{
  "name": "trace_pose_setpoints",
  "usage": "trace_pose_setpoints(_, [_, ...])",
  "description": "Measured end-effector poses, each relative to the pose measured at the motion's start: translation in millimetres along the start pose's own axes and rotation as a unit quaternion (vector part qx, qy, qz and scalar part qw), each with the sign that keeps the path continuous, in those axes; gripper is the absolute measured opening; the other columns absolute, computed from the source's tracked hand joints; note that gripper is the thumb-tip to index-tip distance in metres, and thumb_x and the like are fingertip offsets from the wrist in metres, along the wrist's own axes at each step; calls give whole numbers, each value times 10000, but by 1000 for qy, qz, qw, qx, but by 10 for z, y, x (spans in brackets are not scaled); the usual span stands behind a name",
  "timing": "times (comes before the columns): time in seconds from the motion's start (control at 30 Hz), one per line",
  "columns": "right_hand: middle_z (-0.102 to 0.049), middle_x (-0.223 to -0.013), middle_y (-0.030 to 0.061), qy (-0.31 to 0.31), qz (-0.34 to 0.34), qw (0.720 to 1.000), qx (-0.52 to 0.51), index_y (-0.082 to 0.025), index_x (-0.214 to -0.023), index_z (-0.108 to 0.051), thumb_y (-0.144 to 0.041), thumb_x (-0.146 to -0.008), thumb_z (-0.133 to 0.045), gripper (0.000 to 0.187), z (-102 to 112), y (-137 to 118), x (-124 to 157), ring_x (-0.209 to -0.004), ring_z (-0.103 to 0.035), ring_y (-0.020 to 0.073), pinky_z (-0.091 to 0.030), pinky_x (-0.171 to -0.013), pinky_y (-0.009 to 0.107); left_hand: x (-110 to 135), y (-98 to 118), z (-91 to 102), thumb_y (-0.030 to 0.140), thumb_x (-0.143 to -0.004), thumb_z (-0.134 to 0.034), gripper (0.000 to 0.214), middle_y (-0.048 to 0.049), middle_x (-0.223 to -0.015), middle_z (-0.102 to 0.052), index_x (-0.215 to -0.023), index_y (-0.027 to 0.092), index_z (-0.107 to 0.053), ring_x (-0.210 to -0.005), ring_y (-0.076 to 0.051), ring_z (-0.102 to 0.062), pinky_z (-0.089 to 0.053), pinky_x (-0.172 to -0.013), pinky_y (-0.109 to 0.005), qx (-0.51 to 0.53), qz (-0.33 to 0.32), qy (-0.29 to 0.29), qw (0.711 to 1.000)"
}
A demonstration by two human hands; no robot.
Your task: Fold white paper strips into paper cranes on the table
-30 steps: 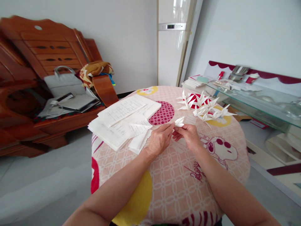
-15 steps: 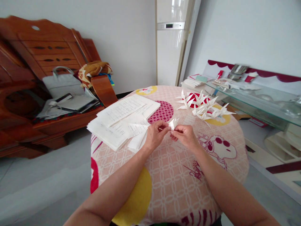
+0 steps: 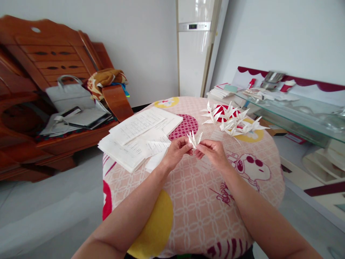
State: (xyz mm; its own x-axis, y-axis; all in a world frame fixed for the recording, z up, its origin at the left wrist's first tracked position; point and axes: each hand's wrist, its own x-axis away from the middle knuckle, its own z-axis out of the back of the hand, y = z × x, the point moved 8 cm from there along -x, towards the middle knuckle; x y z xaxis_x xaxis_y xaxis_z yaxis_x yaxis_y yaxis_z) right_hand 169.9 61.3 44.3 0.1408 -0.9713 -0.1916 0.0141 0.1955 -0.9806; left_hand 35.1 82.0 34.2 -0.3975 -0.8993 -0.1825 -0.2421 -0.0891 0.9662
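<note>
Between my two hands is a small white origami crane (image 3: 194,139), its pointed paper tips standing up and spread like a fan. My left hand (image 3: 179,149) pinches its left side between thumb and fingers. On the right side, my right hand (image 3: 211,151) pinches it the same way. The fingertips of both hands almost meet and cover the lower part of the paper. Several finished white paper cranes (image 3: 229,120) lie grouped on the cloth beyond my right hand. Left of my hands is a pile of written paper sheets (image 3: 137,142).
The round table has a pink patterned tablecloth (image 3: 194,201). At right stands a glass shelf (image 3: 293,118) with metal bowls and a paper stack (image 3: 221,91). A wooden bench (image 3: 54,54) at left holds a grey bag (image 3: 68,95). A tall white cabinet-like unit (image 3: 192,54) stands behind.
The folded paper has opened out: its tips, bunched together before, now spread apart. My hands have shifted slightly, both still pinching it. The view has moved a little.
</note>
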Motion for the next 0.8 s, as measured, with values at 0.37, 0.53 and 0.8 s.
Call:
trace_pose_setpoints(0.37, [-735, -699, 42, 3, 39, 999, 15, -171, -790, -725, -405, -856, -685, 247, 15, -33, 18, -585, -677, 158, -567, -567, 278, -11, 16, -25, 437, -783, -797, 349, 4, -696, -628, -781, 152, -596, -633, -102, -586, -508, -641, -233, -4, -7, -20, 1000])
trace_pose_setpoints(0.53, [-720, -650, 33, 7, 34, 999, 10, -168, -716, -687, -358, -816, -687, 215, 4, -46, 10, -540, -654, 144, -546, -529, 256, -9, -5, -15, 416, -785, -801, 341, 0, -701, -655, -839, 154, -588, -624, -111, -605, -508, -637, -241, 7, -6, -12, 1000])
trace_pose_setpoints(0.8, [-705, -623, 22, 20, 26, 999, 19, -174, -678, -672, -297, -782, -680, 162, 1, -35, 14, -534, -648, 143, -538, -529, 252, 0, -10, -31, 378, -772, -809, 309, -20, -749, -673, -816, 140, -618, -680, -120, -623, -484, -678, -242, 25, -8, -11, 1000])
